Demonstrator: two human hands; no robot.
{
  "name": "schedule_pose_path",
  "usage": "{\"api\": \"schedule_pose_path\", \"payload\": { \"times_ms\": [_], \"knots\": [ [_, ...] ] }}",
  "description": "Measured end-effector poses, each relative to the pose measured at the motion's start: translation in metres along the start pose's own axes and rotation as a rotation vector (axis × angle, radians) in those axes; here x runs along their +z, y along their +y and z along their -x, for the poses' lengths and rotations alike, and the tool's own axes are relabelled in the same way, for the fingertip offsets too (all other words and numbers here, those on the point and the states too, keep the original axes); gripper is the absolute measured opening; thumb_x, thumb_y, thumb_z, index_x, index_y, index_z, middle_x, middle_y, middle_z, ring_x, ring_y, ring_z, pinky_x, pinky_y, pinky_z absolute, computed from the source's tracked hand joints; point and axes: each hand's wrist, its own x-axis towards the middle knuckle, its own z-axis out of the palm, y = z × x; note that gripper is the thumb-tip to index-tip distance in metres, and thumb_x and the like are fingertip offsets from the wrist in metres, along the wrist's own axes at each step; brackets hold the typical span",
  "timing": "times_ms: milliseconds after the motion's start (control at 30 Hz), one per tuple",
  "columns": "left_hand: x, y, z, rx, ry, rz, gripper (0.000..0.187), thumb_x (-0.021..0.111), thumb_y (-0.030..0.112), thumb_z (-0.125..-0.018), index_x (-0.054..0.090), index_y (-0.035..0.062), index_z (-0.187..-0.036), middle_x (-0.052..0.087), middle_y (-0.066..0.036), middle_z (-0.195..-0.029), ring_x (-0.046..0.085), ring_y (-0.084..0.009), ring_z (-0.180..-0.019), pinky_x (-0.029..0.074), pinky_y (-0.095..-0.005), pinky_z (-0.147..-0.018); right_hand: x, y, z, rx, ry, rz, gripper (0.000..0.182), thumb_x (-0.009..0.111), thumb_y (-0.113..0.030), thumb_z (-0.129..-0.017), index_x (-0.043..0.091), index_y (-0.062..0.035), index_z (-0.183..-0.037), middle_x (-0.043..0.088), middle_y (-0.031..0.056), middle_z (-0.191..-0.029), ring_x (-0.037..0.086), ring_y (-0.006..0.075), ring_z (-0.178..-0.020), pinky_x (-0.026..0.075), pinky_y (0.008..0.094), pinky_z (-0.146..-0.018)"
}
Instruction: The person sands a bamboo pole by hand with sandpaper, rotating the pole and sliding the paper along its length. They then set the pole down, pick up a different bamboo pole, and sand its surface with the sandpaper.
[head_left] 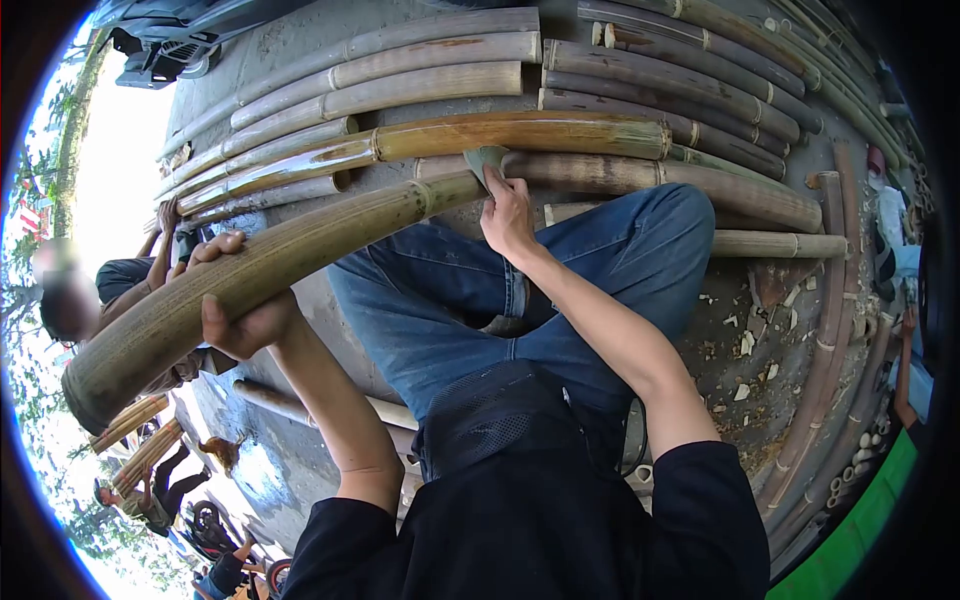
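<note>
A thick bamboo pole (290,245) lies slanted across my lap, its near-left end raised. My left hand (245,318) is closed around its underside, with fingers showing over the top edge. At the pole's far right end, my right hand (508,215) pinches a grey-green folded sheet (486,160), which looks like sandpaper or cloth. The sheet touches or overlaps the pole's end; my fingers partly hide it. Just beyond lies a glossy, wet-looking bamboo pole (510,133).
Several bamboo poles (430,88) lie in rows on the ground ahead, with more on the right (830,330). Wood chips (745,345) are scattered beside my knee. A co-worker (140,270) sits at left; another person (910,320) is at the right edge. A parked vehicle (190,35) stands at top left.
</note>
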Motion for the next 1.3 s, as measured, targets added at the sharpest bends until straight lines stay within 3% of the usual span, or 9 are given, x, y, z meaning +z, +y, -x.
{"api": "schedule_pose_path", "payload": {
  "times_ms": [167,400,600,667,800,900,1000,1167,1300],
  "knots": [
    [-0.019,0.003,0.005,0.000,0.072,-0.031,0.065,0.065,0.033,-0.079,0.049,0.0018,-0.134,0.065,-0.021,-0.109,0.066,-0.0352,-0.103,0.049,-0.0524,-0.103,-0.005,-0.045,0.013,-0.191,0.049,-0.069,0.070,0.062,0.007,-0.079,0.055,0.0003,-0.148,0.062,0.0174,-0.146,0.056,0.0371,-0.122,0.047,0.0449,-0.107],
    [-0.036,0.003,0.003,-0.031,0.003,0.041,0.062,0.064,0.034,-0.080,0.050,0.0020,-0.130,0.062,-0.020,-0.109,0.065,-0.0350,-0.103,0.049,-0.0511,-0.103,0.008,0.007,0.004,0.010,0.037,0.036,0.068,0.061,0.006,-0.080,0.055,-0.0006,-0.148,0.064,0.0174,-0.142,0.058,0.0373,-0.118,0.048,0.0466,-0.103],
    [-0.057,-0.003,0.002,-0.052,0.111,0.049,0.059,0.063,0.037,-0.081,0.053,0.0024,-0.127,0.063,-0.019,-0.108,0.065,-0.0355,-0.103,0.050,-0.0513,-0.102,0.013,-0.011,0.020,-0.139,0.113,-0.121,0.068,0.058,0.010,-0.081,0.056,-0.0011,-0.148,0.067,0.0190,-0.132,0.058,0.0363,-0.115,0.049,0.0445,-0.103],
    [-0.061,-0.003,0.003,-0.055,0.133,0.066,0.058,0.062,0.037,-0.081,0.054,0.0029,-0.126,0.063,-0.019,-0.108,0.065,-0.0357,-0.102,0.050,-0.0514,-0.102,0.013,-0.002,0.015,-0.100,0.096,-0.059,0.069,0.061,0.010,-0.078,0.054,0.0037,-0.146,0.060,0.0199,-0.147,0.056,0.0391,-0.120,0.047,0.0440,-0.106],
    [-0.054,-0.001,0.005,-0.055,0.097,0.111,0.057,0.062,0.040,-0.081,0.055,0.0038,-0.125,0.064,-0.019,-0.109,0.065,-0.0350,-0.102,0.050,-0.0514,-0.101,0.017,-0.007,0.008,0.135,0.080,-0.062,0.066,0.059,0.009,-0.079,0.057,0.0031,-0.145,0.062,0.0212,-0.144,0.058,0.0385,-0.119,0.047,0.0438,-0.106],
    [-0.044,0.000,0.005,-0.053,0.070,0.095,0.058,0.063,0.039,-0.081,0.055,0.0037,-0.126,0.064,-0.019,-0.110,0.065,-0.0349,-0.102,0.049,-0.0515,-0.102,0.011,-0.039,0.016,-0.201,0.116,-0.170,0.068,0.060,0.009,-0.078,0.061,-0.0052,-0.144,0.065,0.0180,-0.142,0.059,0.0390,-0.117,0.048,0.0461,-0.104],
    [-0.037,0.003,0.008,-0.046,0.058,0.061,0.060,0.064,0.038,-0.079,0.054,0.0035,-0.127,0.064,-0.020,-0.110,0.065,-0.0352,-0.101,0.047,-0.0511,-0.103,0.003,-0.067,0.017,-0.272,0.118,-0.174,0.068,0.057,0.009,-0.078,0.061,-0.0043,-0.145,0.065,0.0136,-0.144,0.059,0.0355,-0.119,0.047,0.0437,-0.106],
    [-0.027,0.006,0.010,0.013,-0.154,0.149,0.068,0.065,0.033,-0.078,0.051,0.0017,-0.137,0.069,-0.025,-0.113,0.068,-0.0368,-0.101,0.047,-0.0536,-0.100,0.013,-0.007,-0.001,-0.096,0.085,-0.005,0.067,0.058,0.007,-0.077,0.063,-0.0082,-0.142,0.067,0.0107,-0.140,0.060,0.0344,-0.115,0.047,0.0466,-0.103],
    [-0.012,0.007,0.011,0.034,-0.245,0.147,0.071,0.067,0.033,-0.077,0.051,0.0013,-0.138,0.068,-0.025,-0.116,0.068,-0.0375,-0.104,0.045,-0.0540,-0.101,-0.019,-0.077,0.007,-0.293,0.052,-0.230,0.066,0.059,0.005,-0.076,0.065,-0.0088,-0.141,0.070,0.0120,-0.135,0.061,0.0352,-0.116,0.045,0.0455,-0.104]
  ]
}}
